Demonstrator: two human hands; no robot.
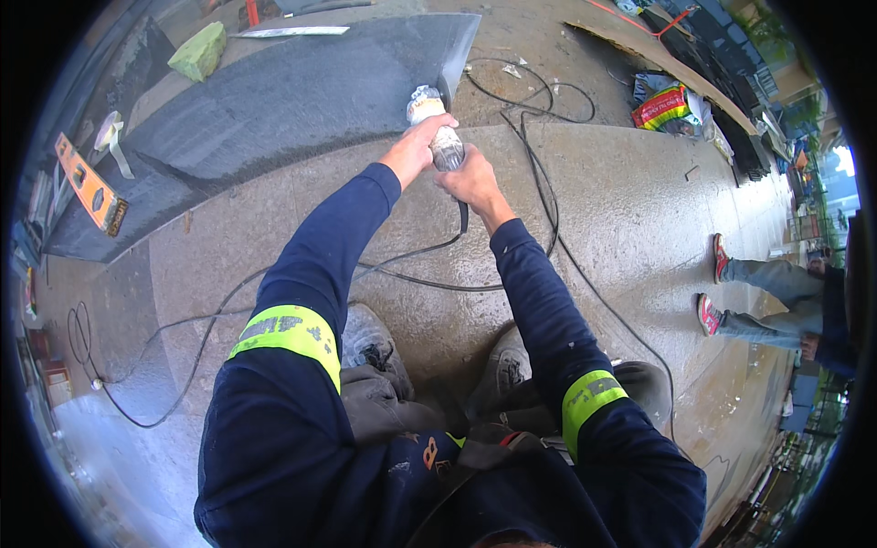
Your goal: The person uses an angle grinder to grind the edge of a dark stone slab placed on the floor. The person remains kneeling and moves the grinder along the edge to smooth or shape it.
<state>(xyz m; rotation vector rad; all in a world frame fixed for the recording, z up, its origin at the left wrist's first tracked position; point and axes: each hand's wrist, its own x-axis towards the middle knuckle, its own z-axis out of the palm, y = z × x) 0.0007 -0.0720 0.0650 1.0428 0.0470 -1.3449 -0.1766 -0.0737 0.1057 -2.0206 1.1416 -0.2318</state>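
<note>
A dust-coated angle grinder [447,144], pale and mottled, is in both of my hands in front of me. My left hand [411,153] is closed around its front part, near the head. At the rear, my right hand [474,181] grips the body, and a black cord [463,217] drops from below it. The tool's head is at the right end of a large dark grey slab [301,105], close to its pale cut edge; whether they touch I cannot tell. The disc is not visible.
On the slab's left lie an orange spirit level [89,183] and a tape roll [110,137]. A green block [198,52] sits farther back. Black cable [548,183] loops over the wet floor around my feet. Bags [662,108] lie far right; another person [767,297] stands at right.
</note>
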